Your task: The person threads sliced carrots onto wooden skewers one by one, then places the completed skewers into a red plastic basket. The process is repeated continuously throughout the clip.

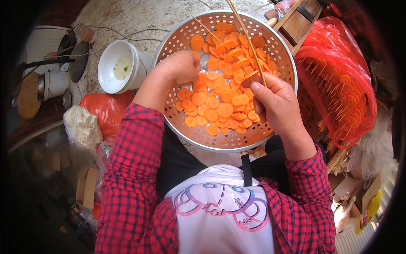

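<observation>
A perforated metal colander (173, 122) in front of me holds many round carrot slices (225, 109). Over its right side my right hand (276, 98) grips thin wooden skewers (250, 44) between thumb and fingers. One skewer carries several spaced carrot slices (233, 54); the part of the skewers inside the palm is hidden. My left hand (185, 67) is over the colander's left side, fingers curled down by the slices. Whether it holds a slice is hidden from view.
At right, a red plastic bag (333, 41) holds skewered carrot slices (349, 98), beside a wooden slicer board (298, 23). White buckets (139, 63) stand to the left, near a red bag (109, 109) and a clear bag with pale contents (83, 127). Cables cross the floor.
</observation>
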Tool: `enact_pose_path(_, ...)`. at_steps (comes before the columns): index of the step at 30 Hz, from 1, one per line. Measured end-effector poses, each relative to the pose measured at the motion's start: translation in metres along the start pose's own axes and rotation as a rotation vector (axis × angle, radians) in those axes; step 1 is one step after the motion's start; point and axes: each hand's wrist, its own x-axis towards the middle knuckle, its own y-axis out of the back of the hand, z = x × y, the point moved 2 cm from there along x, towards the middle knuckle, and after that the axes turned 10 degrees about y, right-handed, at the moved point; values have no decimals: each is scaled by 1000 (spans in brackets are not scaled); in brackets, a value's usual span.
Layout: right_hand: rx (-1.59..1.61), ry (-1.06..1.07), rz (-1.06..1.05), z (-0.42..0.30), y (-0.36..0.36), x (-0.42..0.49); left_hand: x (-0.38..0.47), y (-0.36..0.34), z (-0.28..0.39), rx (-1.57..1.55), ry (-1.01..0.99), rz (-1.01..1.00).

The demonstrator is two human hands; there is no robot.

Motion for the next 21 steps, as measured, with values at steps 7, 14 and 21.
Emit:
enact_pose_path(7, -7, -21, -37, -1, -1, 0, 10, 2, -4, -227, 37, 94)
enact_pose_path(14, -54, -3, -92, -4, -5, -2, 0, 26, -1, -1210, -181, 187)
enact_pose_path(21, -85, -28, -87, -8, -5, -1, 2, 34, -6, -1691, -349, 253)
